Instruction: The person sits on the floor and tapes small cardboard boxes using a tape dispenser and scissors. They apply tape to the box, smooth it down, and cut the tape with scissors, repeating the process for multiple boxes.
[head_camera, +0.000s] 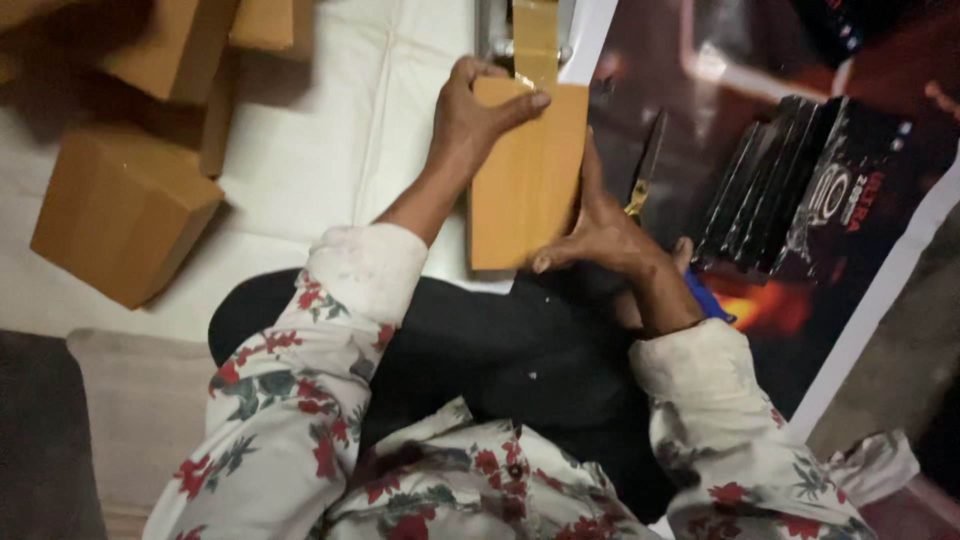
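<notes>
A small brown cardboard box stands in front of me above my dark lap. My left hand grips its upper left corner, thumb laid across the top edge. My right hand holds the box's lower right side, fingers curled under the bottom corner. A strip of brown packing tape runs up from the box's top to a tape dispenser at the upper edge of the view. Both sleeves are white with red flowers.
Several brown boxes lie at the left, the nearest one on a white padded surface. A stack of black flat packages rests on a dark printed sheet at the right. Scissors with yellow handles lie beside my right hand.
</notes>
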